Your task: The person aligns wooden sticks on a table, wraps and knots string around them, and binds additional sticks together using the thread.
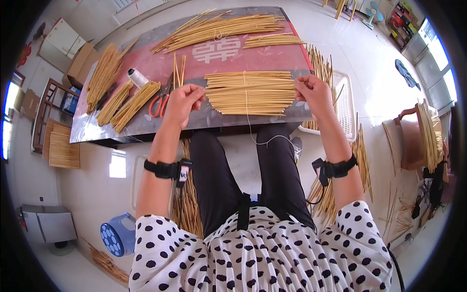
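A row of straw-coloured stalks lies side by side on the table's near edge. White thread crosses the row's middle and trails down over my lap. One stalk lies slightly slanted across the row. My left hand pinches its left end, and my right hand pinches its right end. Fingertips cover both ends of that stalk. Orange-handled scissors rest beside my left wrist, near a white thread cone.
Stalk bundles lie on the table's left and far side. A white plastic basket with stalks stands by the table's right edge. A blue stool is on the floor at left. Another person is at far right.
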Tool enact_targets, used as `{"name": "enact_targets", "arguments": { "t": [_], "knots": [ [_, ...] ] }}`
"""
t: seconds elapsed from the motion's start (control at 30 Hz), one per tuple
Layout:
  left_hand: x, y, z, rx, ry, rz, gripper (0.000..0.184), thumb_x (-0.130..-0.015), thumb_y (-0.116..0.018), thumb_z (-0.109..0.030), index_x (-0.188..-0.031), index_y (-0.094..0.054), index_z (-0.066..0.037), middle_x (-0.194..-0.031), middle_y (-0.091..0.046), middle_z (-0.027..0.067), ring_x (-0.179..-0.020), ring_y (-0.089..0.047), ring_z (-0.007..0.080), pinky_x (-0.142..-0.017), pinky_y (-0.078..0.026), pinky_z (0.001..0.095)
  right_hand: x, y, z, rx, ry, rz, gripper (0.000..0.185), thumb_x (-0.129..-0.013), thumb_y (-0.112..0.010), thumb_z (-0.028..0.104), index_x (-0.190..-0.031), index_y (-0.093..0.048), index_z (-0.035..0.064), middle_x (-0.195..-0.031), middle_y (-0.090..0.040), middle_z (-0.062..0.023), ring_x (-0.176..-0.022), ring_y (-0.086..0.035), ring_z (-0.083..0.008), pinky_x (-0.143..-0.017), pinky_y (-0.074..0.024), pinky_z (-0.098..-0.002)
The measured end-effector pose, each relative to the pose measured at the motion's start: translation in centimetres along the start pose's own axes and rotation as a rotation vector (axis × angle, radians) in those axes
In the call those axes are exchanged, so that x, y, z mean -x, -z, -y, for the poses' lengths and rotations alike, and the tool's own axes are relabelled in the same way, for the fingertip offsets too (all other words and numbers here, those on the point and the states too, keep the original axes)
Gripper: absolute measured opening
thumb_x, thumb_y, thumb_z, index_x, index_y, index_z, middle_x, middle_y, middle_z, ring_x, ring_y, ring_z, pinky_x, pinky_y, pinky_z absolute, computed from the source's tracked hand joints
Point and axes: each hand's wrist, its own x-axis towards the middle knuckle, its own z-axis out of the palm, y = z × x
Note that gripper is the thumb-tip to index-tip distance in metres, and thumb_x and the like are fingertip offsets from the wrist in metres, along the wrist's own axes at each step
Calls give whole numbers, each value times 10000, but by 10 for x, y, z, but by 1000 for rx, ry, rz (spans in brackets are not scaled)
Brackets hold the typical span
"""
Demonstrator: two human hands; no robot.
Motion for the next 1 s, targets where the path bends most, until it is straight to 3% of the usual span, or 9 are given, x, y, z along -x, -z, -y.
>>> {"name": "enact_targets", "arguments": {
  "t": [0.07,0.3,0.47,0.53,0.7,0.87,1.0],
  "knots": [
    [-25,-1,-4,-89,-53,-38,179,-881,-685,-206,-849,-665,-31,-702,-612,-4,-551,-478,36,-519,-395,182,-26,0,-4,44,-10,1,160,-893,-646,105,-988,-629,-22,-746,-623,-14,-617,-583,-68,-569,-491,-203],
    [-117,14,1,-234,7,37,218,-862,-714,-234,-861,-683,-18,-670,-609,-11,-528,-498,25,-489,-402,184,-106,7,-20,-35,-50,129,164,-866,-677,106,-965,-644,-21,-776,-637,-34,-673,-598,-81,-644,-518,-218],
    [-156,16,11,-189,63,158,210,-871,-698,-199,-946,-686,-3,-727,-635,6,-602,-560,40,-539,-450,184,-150,14,-45,242,-83,216,172,-873,-660,111,-1007,-658,4,-799,-631,-2,-675,-578,-63,-643,-497,-201],
    [-166,15,12,-377,74,175,176,-889,-664,-148,-978,-669,4,-778,-641,20,-656,-574,54,-599,-477,197,-161,13,-53,290,-74,209,170,-854,-677,105,-986,-672,-2,-791,-647,-18,-665,-585,-68,-615,-492,-210],
    [-184,16,20,-513,92,257,139,-876,-642,-86,-966,-667,18,-784,-645,30,-671,-576,77,-611,-472,209,-177,13,-68,412,-2,279,170,-819,-706,115,-949,-707,5,-774,-679,-45,-658,-601,-80,-583,-485,-247],
    [-193,22,25,-565,91,317,116,-858,-635,-60,-932,-668,23,-768,-636,28,-677,-568,84,-612,-464,223,-178,11,-63,676,202,326,165,-818,-695,116,-941,-704,6,-802,-690,-75,-688,-611,-132,-647,-492,-280],
    [-194,21,23,-689,61,391,129,-849,-638,-78,-921,-666,25,-757,-620,16,-669,-551,79,-603,-444,229,-174,11,-53,776,166,355,167,-807,-696,111,-949,-710,24,-826,-699,-89,-701,-627,-162,-668,-498,-305]
  ]
}}
